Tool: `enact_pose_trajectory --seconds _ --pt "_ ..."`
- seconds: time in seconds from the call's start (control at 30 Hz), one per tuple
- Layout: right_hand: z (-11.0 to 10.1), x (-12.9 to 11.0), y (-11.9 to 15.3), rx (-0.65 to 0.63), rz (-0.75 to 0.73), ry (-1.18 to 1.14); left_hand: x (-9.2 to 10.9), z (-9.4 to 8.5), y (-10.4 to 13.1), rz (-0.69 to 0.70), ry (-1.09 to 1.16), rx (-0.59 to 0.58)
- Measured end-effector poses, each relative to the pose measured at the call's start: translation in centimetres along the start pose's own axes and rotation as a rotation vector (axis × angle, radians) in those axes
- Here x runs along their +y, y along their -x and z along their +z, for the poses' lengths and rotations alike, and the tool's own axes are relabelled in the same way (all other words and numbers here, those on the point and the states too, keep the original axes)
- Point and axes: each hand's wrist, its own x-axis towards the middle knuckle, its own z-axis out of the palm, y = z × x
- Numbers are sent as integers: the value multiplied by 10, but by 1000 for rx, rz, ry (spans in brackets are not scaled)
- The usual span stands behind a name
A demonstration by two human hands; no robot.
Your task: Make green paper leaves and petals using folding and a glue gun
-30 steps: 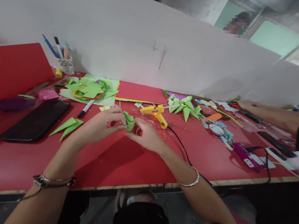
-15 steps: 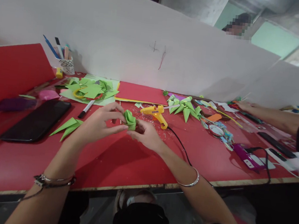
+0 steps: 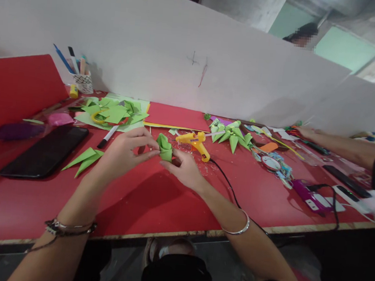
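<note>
Holding a green folded paper between both hands

The green folded paper [image 3: 165, 151] is above the red tabletop [image 3: 141, 202], in front of the body. The left hand [image 3: 123, 152] pinches its left side between thumb and fingertips, and the right hand [image 3: 187, 171] grips its lower right side, with the fingers bent. Probably this support from two sides prevents the folds from opening, and the light touch avoids crushing the paper.

Just beyond the right hand, the yellow glue gun [image 3: 192, 140] lies with its nozzle toward the left and its handle toward the person, which seems convenient for reaching. Its black cord [image 3: 226, 179] runs to the right of the hands, perhaps to stay away from them. Two pointed green papers [image 3: 84, 159] lie beside the black phone [image 3: 50, 151], apart from the pile of green pieces [image 3: 113, 112], maybe for easier picking.
</note>
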Motion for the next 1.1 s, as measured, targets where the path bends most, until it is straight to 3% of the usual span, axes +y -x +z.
enact_pose_trajectory --seconds 0.3,0.5,0.83,1.1 --pt "-4 -3 -1 2 -57 135 1 1 -2 -60 -85 -74" --pt "-5 -4 -1 13 -84 120 1 8 -1 -69 -170 -26" --pt "0 -1 -1 57 -12 64 5 17 0 -25 -209 -11" --pt "0 -1 -2 111 19 63 8 21 0 4 -417 -48"
